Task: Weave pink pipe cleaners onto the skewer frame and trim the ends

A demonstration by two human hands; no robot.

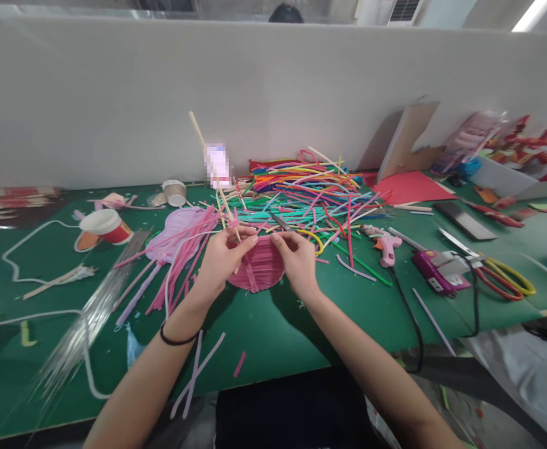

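A round dark-pink disc [261, 268], covered in rows of fuzzy stems, is held up between both hands above the green table. My left hand [229, 255] pinches its upper left edge, with a thin wooden stick [226, 206] rising beside the fingers. My right hand [296, 255] has its thumb and fingers closed on the upper right edge. Behind the right hand lie scissors with yellow handles [319, 240]. Pink pipe cleaners [179, 274] and a lilac fuzzy oval [173, 234] lie left of the left hand.
Behind the hands a pile of coloured pipe cleaners [301, 187] spreads along the grey partition [254, 87]. At right are a pink glue gun [385, 243], a purple device [436, 274] and orange-yellow scissors [502, 274]. At left stand a paper cup [107, 226] and bare wires [95, 312].
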